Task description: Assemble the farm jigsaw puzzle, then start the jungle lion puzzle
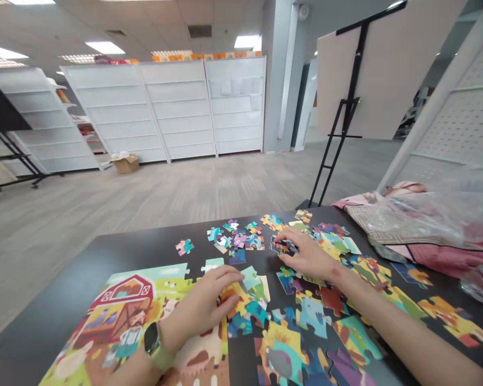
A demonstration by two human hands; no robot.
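Note:
A partly joined farm jigsaw puzzle (177,289) with a red barn and animals lies at the table's near left. My left hand (205,297), with a watch (153,339) on its wrist, rests over its right side. Its thumb and fingers are apart beside yellow and green puzzle pieces (253,287); part of these is hidden beneath it. Farther right, my right hand (306,254) reaches over the loose pieces, fingers spread and lowered around a dark puzzle piece (285,246). Whether the fingertips press on that piece is unclear.
Loose pieces cover much of the black table (132,249)'s right half, and one pink and teal piece (184,246) lies apart. Plastic-wrapped fabric (434,220) sits at the right edge. Beyond stand an easel (338,134), white shelves (177,107) and a cardboard box (125,163).

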